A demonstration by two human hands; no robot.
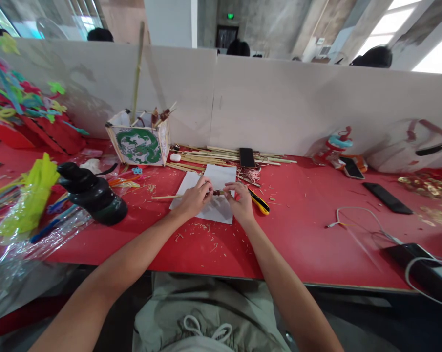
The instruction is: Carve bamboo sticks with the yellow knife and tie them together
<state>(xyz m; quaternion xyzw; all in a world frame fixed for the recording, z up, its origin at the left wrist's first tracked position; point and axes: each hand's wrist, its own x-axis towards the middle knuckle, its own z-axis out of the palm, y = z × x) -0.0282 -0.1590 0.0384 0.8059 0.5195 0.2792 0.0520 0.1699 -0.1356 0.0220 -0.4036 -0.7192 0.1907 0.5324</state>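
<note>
- Left hand point(198, 196): fingers curled together, clamped on a thin bamboo stick point(162, 197); its pale end stuck out to the left, over the edge of the paper.
- Right hand point(240, 200): fingers bent, thumb and fingertips drawn in at a small dark brown piece point(218, 192); could not tell whether they gripped it or only touched it.
- Position of dark brown piece: in the gap between the two hands, above the white paper point(221, 215). Whether it was joined to the stick could not be made out.
- Yellow utility knife point(259, 201): lay on the red table point(297, 234) just beside the right hand, on its outer side.
- Beyond the paper: bamboo strips point(202, 157) in a loose pile, a black phone point(247, 157) lying on them.
- Shavings point(215, 244) scattered on the near side of the paper.
- Farther left: dragon-painted box point(138, 145) against the partition point(264, 102); black bottle point(92, 193) nearer, tilted in view.
</note>
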